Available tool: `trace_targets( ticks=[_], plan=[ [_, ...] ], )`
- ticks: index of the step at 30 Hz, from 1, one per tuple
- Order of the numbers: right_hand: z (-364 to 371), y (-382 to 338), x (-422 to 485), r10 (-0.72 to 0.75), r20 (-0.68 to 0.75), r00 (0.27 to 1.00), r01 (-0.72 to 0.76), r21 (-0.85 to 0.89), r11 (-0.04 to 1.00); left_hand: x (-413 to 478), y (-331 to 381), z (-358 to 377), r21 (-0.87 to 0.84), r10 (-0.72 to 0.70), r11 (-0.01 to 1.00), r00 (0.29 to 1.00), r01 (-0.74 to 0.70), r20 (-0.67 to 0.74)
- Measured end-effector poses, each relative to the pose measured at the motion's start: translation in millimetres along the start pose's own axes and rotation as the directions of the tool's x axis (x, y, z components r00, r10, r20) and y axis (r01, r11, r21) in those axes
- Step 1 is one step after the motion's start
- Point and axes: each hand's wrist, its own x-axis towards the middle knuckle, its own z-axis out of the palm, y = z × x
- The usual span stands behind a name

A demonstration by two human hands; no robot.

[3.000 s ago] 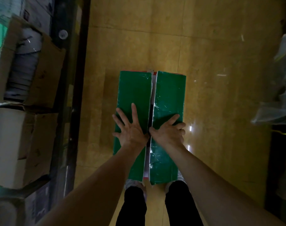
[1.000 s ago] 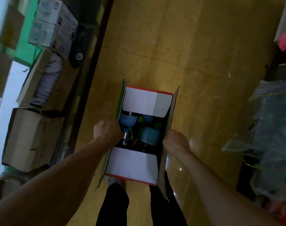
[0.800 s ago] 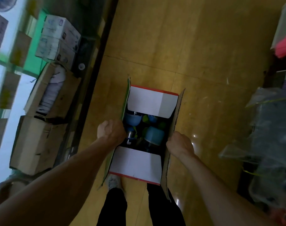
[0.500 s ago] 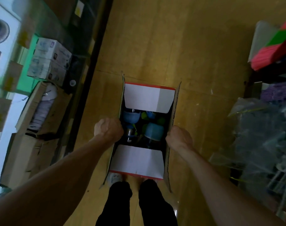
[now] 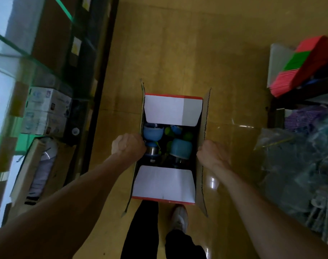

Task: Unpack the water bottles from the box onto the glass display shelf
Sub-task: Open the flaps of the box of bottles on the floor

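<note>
In the head view, a rectangular cardboard box [image 5: 171, 109] sits on the glossy yellow-brown tiled floor [image 5: 178, 43] at the centre of the frame. Its two short flaps, matte white with a red edge, fold inward at 12 and 6 o'clock, while the long corrugated side flaps stand up at 9 and 3 o'clock. Between the white flaps lie the water bottles [image 5: 181, 148], with rounded blue caps, green bits and a glint of metal. They are packed close together in the dark interior, and none is out of the box. The glass display shelf [image 5: 38, 71], transparent with green-tinted edges, runs along 9 to 11 o'clock. Under it are small white printed cartons [image 5: 47, 109] and a brown open carton [image 5: 28, 174]. Crinkled clear plastic bags [image 5: 299, 165] pile up at 3 to 4 o'clock, and a red-and-green stack [image 5: 309, 62] lies at 2 o'clock. Three seconds ago the green lid flaps lay flat and closed under two spread palms; now they are parted and the contents show. Half a second ago both fists sat where they sit now. The left hand [image 5: 128, 146] is a tight fist, knuckles up, curled over the 9 o'clock flap. The right hand [image 5: 211, 156] is curled the same way over the 3 o'clock flap. Both forearms reach straight down from 7 and 5 o'clock.
</note>
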Motion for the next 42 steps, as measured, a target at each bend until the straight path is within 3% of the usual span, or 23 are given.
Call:
trace_targets(
  ticks=[10,20,34,42],
  plan=[
    [-61,-55,38,0.052,0.044,0.998,-0.053,0.02,0.998,67,-5,-78,0.014,0.094,0.995,0.995,-0.094,0.03],
    [-131,-93,84,0.0,0.029,1.0,0.0,0.019,1.0,128,-2,-132,0.019,0.027,0.999,1.0,-0.027,0.014],
    [-246,-114,172,-0.106,0.028,0.994,0.106,-0.01,0.994,176,66,-227,-0.105,-0.118,0.987,0.993,0.12,0.027],
    [-287,-131,220,-0.096,-0.012,0.995,0.096,-0.001,0.995,219,85,-266,-0.144,-0.079,0.986,0.997,0.079,0.011]
  ],
)
